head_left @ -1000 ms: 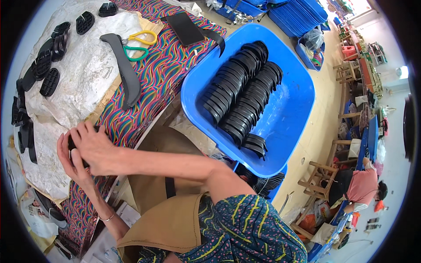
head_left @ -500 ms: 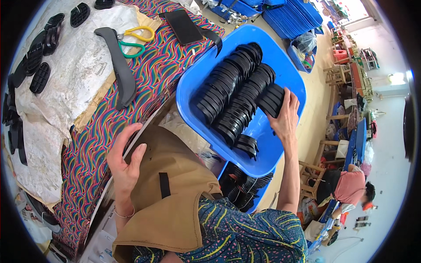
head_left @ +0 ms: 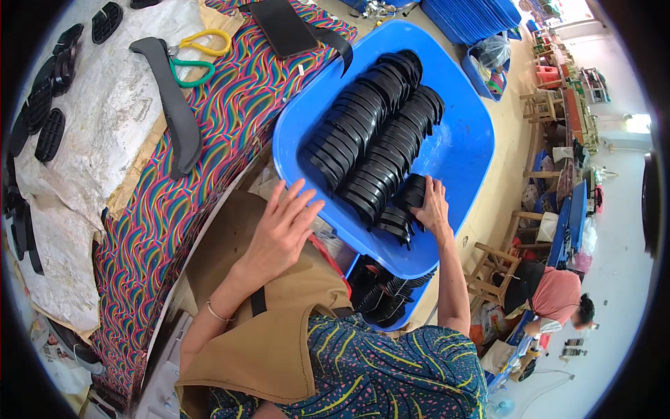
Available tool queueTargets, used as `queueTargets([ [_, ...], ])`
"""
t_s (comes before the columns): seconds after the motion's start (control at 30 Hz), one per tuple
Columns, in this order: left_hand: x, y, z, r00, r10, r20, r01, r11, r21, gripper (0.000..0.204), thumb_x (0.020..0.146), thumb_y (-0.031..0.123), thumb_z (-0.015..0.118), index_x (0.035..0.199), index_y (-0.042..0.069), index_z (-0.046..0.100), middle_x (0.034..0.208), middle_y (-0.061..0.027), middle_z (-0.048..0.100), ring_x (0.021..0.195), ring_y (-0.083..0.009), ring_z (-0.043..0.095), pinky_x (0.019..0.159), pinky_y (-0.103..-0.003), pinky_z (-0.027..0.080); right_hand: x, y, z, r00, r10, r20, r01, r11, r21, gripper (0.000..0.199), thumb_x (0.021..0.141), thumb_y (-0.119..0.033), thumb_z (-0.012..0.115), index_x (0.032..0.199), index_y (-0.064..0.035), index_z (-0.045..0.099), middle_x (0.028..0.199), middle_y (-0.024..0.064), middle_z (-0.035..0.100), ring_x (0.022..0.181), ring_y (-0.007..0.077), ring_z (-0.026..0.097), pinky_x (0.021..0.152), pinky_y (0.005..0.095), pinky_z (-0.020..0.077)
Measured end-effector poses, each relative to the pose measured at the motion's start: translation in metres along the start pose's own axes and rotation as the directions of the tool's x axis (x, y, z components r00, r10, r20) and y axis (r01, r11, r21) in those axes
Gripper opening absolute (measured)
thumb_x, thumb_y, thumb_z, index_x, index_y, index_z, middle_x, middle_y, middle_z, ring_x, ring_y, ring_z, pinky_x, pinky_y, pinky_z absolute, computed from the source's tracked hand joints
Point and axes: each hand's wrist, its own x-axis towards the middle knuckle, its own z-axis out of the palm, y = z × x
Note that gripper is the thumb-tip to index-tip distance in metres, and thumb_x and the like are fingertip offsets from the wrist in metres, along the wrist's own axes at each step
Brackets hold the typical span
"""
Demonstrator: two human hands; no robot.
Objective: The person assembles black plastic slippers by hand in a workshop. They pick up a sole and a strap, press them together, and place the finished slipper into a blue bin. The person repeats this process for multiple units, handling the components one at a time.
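The scene is brightly lit, the far-right opening [head_left: 571, 9] is washed out, black pieces [head_left: 394, 150] are streaked with glare, and outer edges are bowed.

A black rectangular smartphone [head_left: 283, 29] on a multicoloured wave-patterned cloth [head_left: 139, 258], with a yellow-and-green-handled hand tool [head_left: 202, 49] to its left. Well right of the smartphone stand stacked blue plastic containers [head_left: 471, 19]; farther right, a brown wooden stool [head_left: 499, 253] and a person in a pink top [head_left: 556, 292].
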Motion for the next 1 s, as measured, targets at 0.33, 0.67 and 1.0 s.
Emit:
queueTargets([
  [0.33,0.006,-0.025,0.054,0.997,0.069,0.035,-0.071,0.995,0.066,0.048,0.065,0.014,0.08,0.109,0.001,0.064,0.115,-0.0116,0.06,0.124,-0.0307,0.051,0.116,-0.056,0.027,-0.002,0.007,0.015,0.987,-0.139,-0.084,0.159,0.934,0.321,0.095,0.058,-0.017,0.087,0.14,-0.0041,0.042,0.137,0.0181,0.046,0.128,0.0381,0.044,0.108,0.0439,0.0414],
  [0.67,0.011,-0.025,0.054,0.999,0.048,0.018,-0.049,0.998,0.044,0.042,0.063,0.014,0.08,0.102,0.003,0.067,0.106,-0.0086,0.063,0.114,-0.0284,0.057,0.113,-0.054,0.032,-0.011,0.013,0.026,0.999,0.014,0.046,-0.045,0.625,0.78,0.087,0.081,-0.036,0.071,0.151,-0.0023,0.031,0.156,0.0237,0.025,0.15,0.0346,0.013,0.121,0.0437,0.0135],
  [1.0,0.013,-0.027,0.056,0.998,0.056,0.01,-0.056,0.998,0.041,0.041,0.062,0.014,0.079,0.099,0.003,0.067,0.104,-0.0085,0.063,0.113,-0.0275,0.057,0.113,-0.054,0.032,-0.026,-0.02,0.056,0.971,0.169,-0.169,-0.103,0.934,0.342,0.075,0.096,-0.043,0.052,0.153,-0.0032,0.024,0.157,0.0208,0.027,0.148,0.0407,0.015,0.121,0.047,0.0143],
])
